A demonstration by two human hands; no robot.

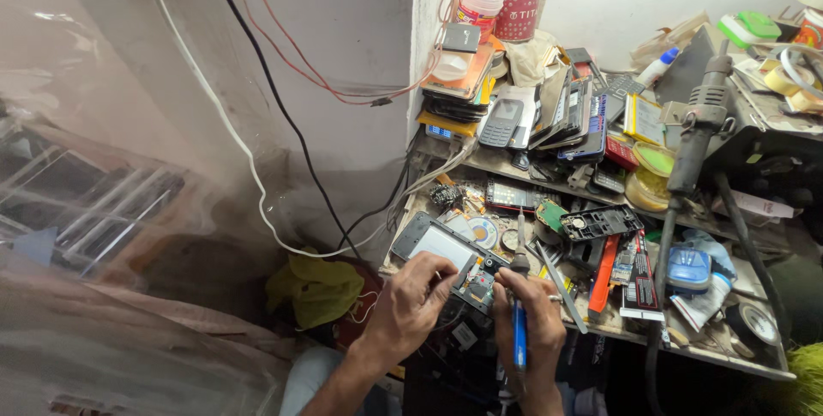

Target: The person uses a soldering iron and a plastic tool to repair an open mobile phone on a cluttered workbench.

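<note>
Left hand (410, 300) fingers clamp the opened phone (446, 257) steady at the desk's (686, 343) front-left corner, while right hand (531, 330) fingers, closed pen-style, aim the soldering iron (519, 296) at its circuit board.

Hardly any free bench around the opened phone (446, 255). Blocked on the right by a black frame (600, 222), an orange tool (603, 272) and a hot-air handle (696, 129) with hose. Closed behind by stacked phones (514, 116) on the shelf. Open only toward the near edge, left of the left hand (411, 300).
</note>
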